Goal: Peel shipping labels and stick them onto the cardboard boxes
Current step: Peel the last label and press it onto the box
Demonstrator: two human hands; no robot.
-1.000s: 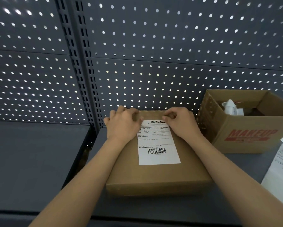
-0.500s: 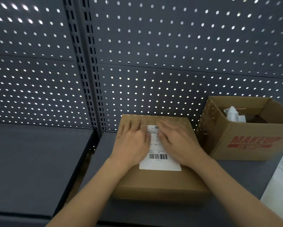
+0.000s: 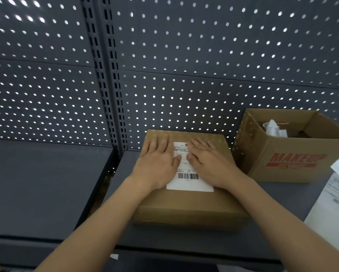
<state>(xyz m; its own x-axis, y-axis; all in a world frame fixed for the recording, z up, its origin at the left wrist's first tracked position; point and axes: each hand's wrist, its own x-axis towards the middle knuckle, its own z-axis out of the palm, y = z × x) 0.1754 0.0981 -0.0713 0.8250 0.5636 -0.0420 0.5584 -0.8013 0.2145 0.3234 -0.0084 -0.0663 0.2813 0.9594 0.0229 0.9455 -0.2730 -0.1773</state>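
A closed brown cardboard box (image 3: 192,209) lies on the dark shelf in the middle. A white shipping label (image 3: 190,182) with a barcode sits on its top. My left hand (image 3: 157,163) lies flat on the label's left side, fingers spread. On the label's right side my right hand (image 3: 210,163) is pressed flat too. The hands hide most of the label's upper half; only a strip between the thumbs shows.
An open cardboard box (image 3: 294,163) printed MAKEUP stands at the right, with crumpled white paper inside. White label sheets (image 3: 335,209) lie at the far right edge. A perforated grey back panel (image 3: 184,75) rises behind. The left shelf bay (image 3: 43,185) is bare.
Both hands moved from pinching the label's top corners to lying flat on the label and sliding down it. The camera shifted slightly.
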